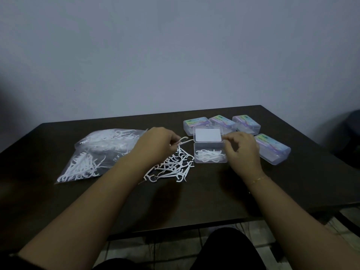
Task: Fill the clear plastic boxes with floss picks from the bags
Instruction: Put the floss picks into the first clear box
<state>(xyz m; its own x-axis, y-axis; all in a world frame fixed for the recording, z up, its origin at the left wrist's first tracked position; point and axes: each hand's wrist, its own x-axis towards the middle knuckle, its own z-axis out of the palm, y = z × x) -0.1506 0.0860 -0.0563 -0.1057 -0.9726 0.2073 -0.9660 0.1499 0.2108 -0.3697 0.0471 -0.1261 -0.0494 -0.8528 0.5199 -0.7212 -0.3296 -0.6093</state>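
A: Locate the floss pick (184, 140).
B: Pinched by the left hand (157, 142), at 9 o'clock from the open box (210, 154). Right hand (240, 151) curls beside it; whether it pinches anything cannot be told.
A: Contents?
B: Box holds picks.

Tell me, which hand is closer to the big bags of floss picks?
The left hand. It holds a floss pick just past the right edge of the bags. The right hand is farther off, beside the open clear box on its right side.
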